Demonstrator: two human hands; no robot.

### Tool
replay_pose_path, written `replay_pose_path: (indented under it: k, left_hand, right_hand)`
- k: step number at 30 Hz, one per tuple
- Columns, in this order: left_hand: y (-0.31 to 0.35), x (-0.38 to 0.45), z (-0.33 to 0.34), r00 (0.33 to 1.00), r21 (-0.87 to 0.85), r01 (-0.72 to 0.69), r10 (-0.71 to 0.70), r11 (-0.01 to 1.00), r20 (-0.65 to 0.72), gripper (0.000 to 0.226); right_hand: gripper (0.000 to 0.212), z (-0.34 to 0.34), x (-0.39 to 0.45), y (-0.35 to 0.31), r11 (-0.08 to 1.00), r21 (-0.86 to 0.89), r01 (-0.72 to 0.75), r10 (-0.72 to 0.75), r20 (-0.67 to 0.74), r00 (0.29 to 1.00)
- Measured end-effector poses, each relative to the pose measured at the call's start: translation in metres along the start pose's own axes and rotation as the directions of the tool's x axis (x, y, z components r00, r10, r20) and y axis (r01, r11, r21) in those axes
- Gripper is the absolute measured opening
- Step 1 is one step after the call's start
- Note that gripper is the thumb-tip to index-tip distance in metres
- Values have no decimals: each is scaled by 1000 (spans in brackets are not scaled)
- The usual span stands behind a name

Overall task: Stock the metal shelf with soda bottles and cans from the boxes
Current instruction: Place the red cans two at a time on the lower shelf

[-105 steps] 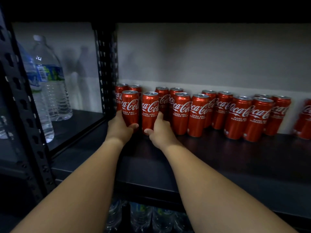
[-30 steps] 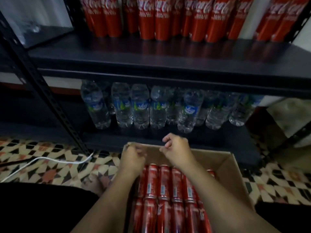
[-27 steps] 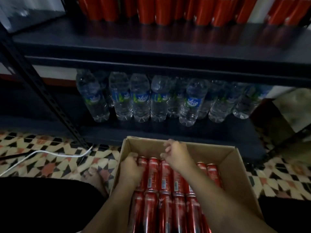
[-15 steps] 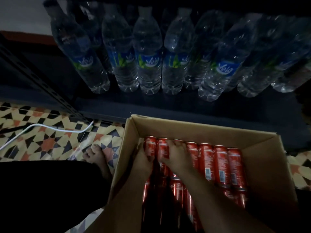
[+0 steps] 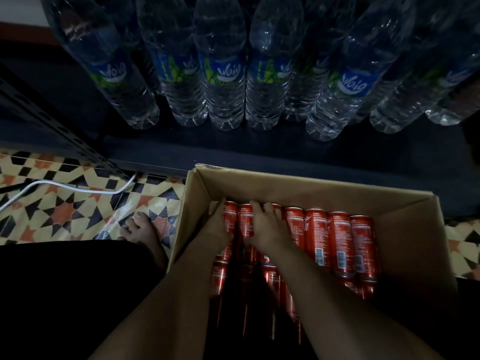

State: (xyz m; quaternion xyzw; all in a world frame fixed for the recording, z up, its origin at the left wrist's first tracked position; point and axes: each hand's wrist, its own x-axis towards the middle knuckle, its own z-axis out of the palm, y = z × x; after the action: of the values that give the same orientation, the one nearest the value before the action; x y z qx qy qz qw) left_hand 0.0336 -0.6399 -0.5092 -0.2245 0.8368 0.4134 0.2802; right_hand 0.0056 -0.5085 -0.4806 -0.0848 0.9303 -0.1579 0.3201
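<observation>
Below, each element as seen from the head camera.
Cardboard box (image 5: 405,229): open on the patterned floor (image 5: 65,211), just in front of the bottom shelf (image 5: 259,152).
Red cans (image 5: 340,242): lying on their sides in the box, packed side by side in rows.
Left hand (image 5: 217,226): inside the box at its left wall, fingers curled around the leftmost can (image 5: 230,216).
Right hand (image 5: 265,229): just beside the left, fingers curled over the second can (image 5: 245,220), thumb at that can's near end.
Water bottles (image 5: 223,74): upright in a row on the bottom shelf, behind the box.
White cable (image 5: 65,185): lying across the floor, left of the box.
Bare foot (image 5: 141,232): on the floor, just left of the box.
</observation>
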Motion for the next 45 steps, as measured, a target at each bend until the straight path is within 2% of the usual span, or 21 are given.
replay_pose_path:
  k: [1, 2, 4, 8, 12, 16, 19, 22, 25, 28, 35, 40, 45]
  left_hand:
    - [-6, -6, -21, 1000, -15, -8, 9, 1000, 4, 93]
    - [-8, -1, -17, 1000, 40, -18, 17, 999, 15, 97]
    - [-7, -6, -22, 999, 25, -27, 28, 999, -31, 103]
    - [2, -9, -28, 998, -31, -54, 53, 998, -36, 88]
    - [2, -21, -29, 989, -105, -104, 92, 989, -119, 77]
    - [-1, -44, -26, 956, -167, -230, 190, 959, -224, 84]
    - [3, -63, -30, 924, -187, -320, 262, 929, -279, 87]
    - [13, -80, -35, 886, -213, -386, 296, 898, -357, 99]
    - [33, -96, -43, 866, -243, -436, 330, 867, -374, 108]
    - [64, -118, -56, 835, -288, -504, 375, 814, -403, 103]
    - [150, -182, -102, 662, -219, -727, 581, 650, -474, 96]
    - [212, -234, -131, 445, -82, -876, 732, 475, -516, 93]
    - [272, -278, -158, 276, 21, -939, 791, 342, -546, 93]
  right_hand:
    - [105, -2, 2, -1, 1000, 1, -4, 4, 2, 1000]
    - [104, -5, 4, -2, 1000, 6, -10, 10, 8, 1000]
    - [101, -8, 5, -4, 999, 29, -22, 22, 18, 1000]
    - [93, -7, 0, -3, 990, 139, -5, 6, -6, 1000]
    - [87, -4, -15, 0, 961, 261, 88, -64, -99, 993]
    - [76, -9, -33, 4, 871, 462, 166, -70, -217, 974]
    - [85, -19, -46, 5, 804, 555, 212, -45, -300, 953]
    - [93, -38, -60, 4, 751, 613, 245, -9, -361, 932]
    - [93, -65, -77, 5, 775, 554, 306, -20, -461, 887]
    - [100, -96, -95, 5, 763, 532, 367, -19, -549, 835]
    - [80, -198, -169, 0, 653, 496, 573, -99, -694, 713]
    - [84, -264, -223, -5, 643, 358, 677, -126, -822, 555]
    - [78, -319, -266, -12, 610, 237, 756, -114, -918, 380]
